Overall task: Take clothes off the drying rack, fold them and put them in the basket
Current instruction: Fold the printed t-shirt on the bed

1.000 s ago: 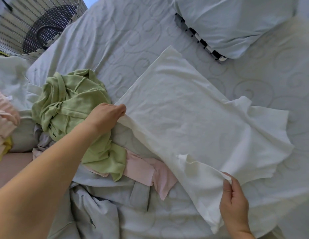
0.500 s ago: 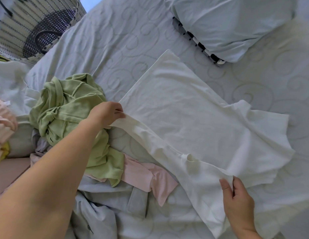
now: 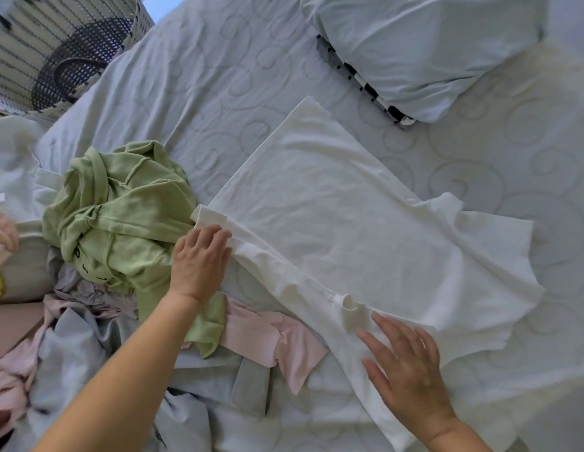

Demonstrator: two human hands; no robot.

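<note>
A white T-shirt (image 3: 349,223) lies spread on the bed, its near edge folded over in a long strip. My left hand (image 3: 199,259) rests with straight fingers on the left end of that fold. Flat on the fold's right end, near the sleeve, lies my right hand (image 3: 404,363) with fingers spread. A crumpled green garment (image 3: 120,216) sits left of the shirt. Pink (image 3: 271,337) and pale grey-blue (image 3: 202,380) clothes are heaped below it. The slatted laundry basket (image 3: 55,44) stands at the top left corner, off the bed.
A pale blue pillow (image 3: 424,44) lies at the top right, with a black-and-white patterned edge (image 3: 372,89) under it. The swirl-patterned mattress (image 3: 225,76) stretches between basket and shirt. More pink striped fabric (image 3: 0,236) shows at the left edge.
Both hands held the shirt's near edge lifted; they have laid it down folded over and now press flat on it. My right hand let go its pinch of the hem.
</note>
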